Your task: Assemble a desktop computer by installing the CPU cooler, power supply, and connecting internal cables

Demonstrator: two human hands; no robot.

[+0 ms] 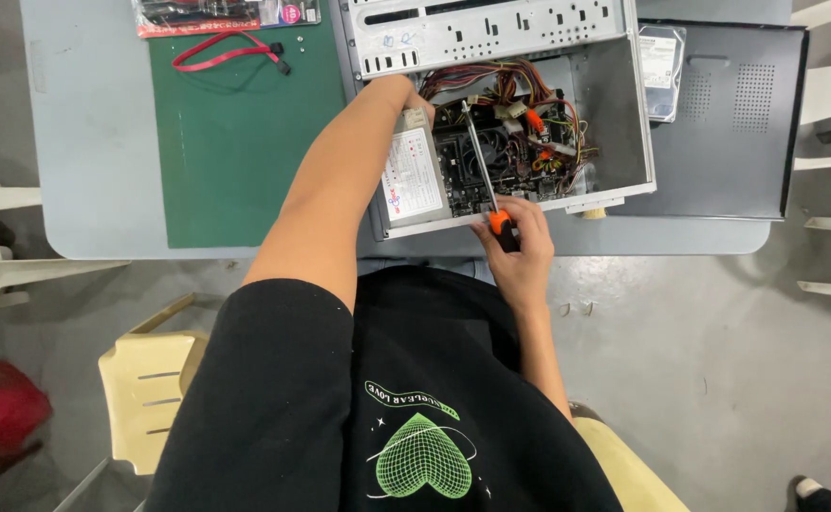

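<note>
The left hand (406, 92) reaches into the open computer case (615, 104), its fingers hidden among the bundle of coloured wires (520, 90), so what they touch cannot be told. The long screwdriver (482, 161) has its tip lost in the dark around the motherboard (491, 175); it is perhaps on a screw. The case's top runs off the picture's upper edge, as does the packet (226, 14) above the green mat (235, 142). The hard drive (660, 71) sits half behind the case wall.
</note>
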